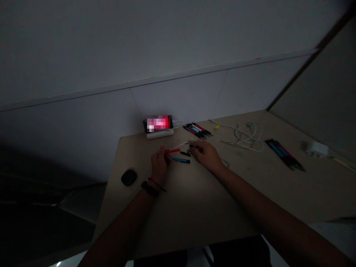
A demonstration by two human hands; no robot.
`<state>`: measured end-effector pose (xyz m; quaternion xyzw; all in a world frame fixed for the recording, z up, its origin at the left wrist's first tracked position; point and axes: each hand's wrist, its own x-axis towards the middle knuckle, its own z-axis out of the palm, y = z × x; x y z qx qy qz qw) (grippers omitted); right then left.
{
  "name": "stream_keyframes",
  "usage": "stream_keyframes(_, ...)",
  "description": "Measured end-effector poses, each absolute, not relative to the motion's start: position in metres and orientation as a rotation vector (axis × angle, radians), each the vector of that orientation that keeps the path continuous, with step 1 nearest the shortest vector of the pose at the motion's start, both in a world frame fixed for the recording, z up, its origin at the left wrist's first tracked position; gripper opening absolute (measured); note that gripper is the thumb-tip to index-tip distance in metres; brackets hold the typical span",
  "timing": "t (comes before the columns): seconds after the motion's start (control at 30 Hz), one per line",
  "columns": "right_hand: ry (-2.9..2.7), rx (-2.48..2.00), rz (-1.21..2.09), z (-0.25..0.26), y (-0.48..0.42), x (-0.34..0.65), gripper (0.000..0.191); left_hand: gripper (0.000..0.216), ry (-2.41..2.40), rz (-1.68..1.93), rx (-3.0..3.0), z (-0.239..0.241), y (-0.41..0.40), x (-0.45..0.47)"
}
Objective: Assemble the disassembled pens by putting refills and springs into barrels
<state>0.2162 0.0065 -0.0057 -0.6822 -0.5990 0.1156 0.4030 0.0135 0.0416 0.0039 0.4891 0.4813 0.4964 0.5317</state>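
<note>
In the head view my left hand (160,161) is closed around a red pen barrel (174,150), which points right. A thin white stick (179,145), perhaps a refill, runs up and right from beside that hand. Just below lies a blue pen barrel (181,160), its left end near my left fingers. My right hand (206,152) is closed in a pinch over some small dark parts; what sits between the fingertips is too dim to name. Between the two hands a short black piece (185,153) rests on the table.
A phone (158,124) with a lit, blurred screen leans above a white power strip (160,134) by the wall. Behind my right hand lie several pens (198,130). Farther right are a coiled white cable (249,138), more pens (283,152) and a white socket block (317,149). A black rounded case (129,177) sits left.
</note>
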Motion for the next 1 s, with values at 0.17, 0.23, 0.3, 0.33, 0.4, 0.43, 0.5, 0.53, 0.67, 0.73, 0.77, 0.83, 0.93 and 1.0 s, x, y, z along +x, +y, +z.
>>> stream_keyframes(0.17, -1.364, -1.730, 0.342, -0.001, 0.005, 0.213, 0.031, 0.068, 1.138, 1.164, 1.246, 0.007, 0.039, 0.014)
stream_keyframes(0.23, -1.276, -1.671, 0.390, 0.002, 0.006, 0.212, 0.030, 0.069, 1.133, 1.142, 1.288, 0.009, 0.037, 0.014)
stream_keyframes(0.3, -1.196, -1.577, 0.509, 0.007, 0.006, 0.210, 0.038, 0.070, 1.120, 1.115, 1.315, 0.012, 0.035, 0.014)
stream_keyframes(0.33, -1.158, -1.531, 0.595, 0.009, 0.006, 0.209, 0.041, 0.070, 1.111, 1.102, 1.327, 0.012, 0.034, 0.014)
stream_keyframes(0.4, -1.099, -1.448, 0.767, 0.013, 0.004, 0.205, 0.046, 0.071, 1.093, 1.088, 1.347, 0.013, 0.033, 0.015)
stream_keyframes(0.43, -1.087, -1.414, 0.835, 0.014, 0.003, 0.203, 0.048, 0.071, 1.088, 1.087, 1.352, 0.013, 0.032, 0.015)
stream_keyframes(0.5, -1.099, -1.364, 0.911, 0.015, 0.001, 0.200, 0.049, 0.071, 1.084, 1.085, 1.349, 0.013, 0.033, 0.015)
stream_keyframes(0.53, -1.114, -1.348, 0.927, 0.015, 0.001, 0.199, 0.049, 0.072, 1.084, 1.081, 1.346, 0.013, 0.033, 0.015)
stream_keyframes(0.67, -1.103, -1.342, 0.934, 0.014, 0.002, 0.200, 0.045, 0.073, 1.079, 1.067, 1.340, 0.010, 0.035, 0.016)
stream_keyframes(0.73, -1.057, -1.342, 0.933, 0.014, 0.003, 0.202, 0.045, 0.073, 1.082, 1.088, 1.303, 0.009, 0.035, 0.017)
stream_keyframes(0.77, -1.037, -1.338, 0.936, 0.014, 0.003, 0.203, 0.044, 0.073, 1.083, 1.103, 1.279, 0.009, 0.035, 0.017)
stream_keyframes(0.83, -1.015, -1.327, 0.951, 0.014, 0.004, 0.203, 0.043, 0.071, 1.080, 1.121, 1.243, 0.008, 0.035, 0.017)
stream_keyframes(0.93, -1.020, -1.317, 1.010, 0.013, 0.003, 0.203, 0.040, 0.072, 1.060, 1.110, 1.269, 0.007, 0.035, 0.017)
stream_keyframes(1.0, -1.022, -1.329, 1.020, 0.012, 0.003, 0.202, 0.040, 0.073, 1.050, 1.108, 1.305, 0.008, 0.035, 0.016)
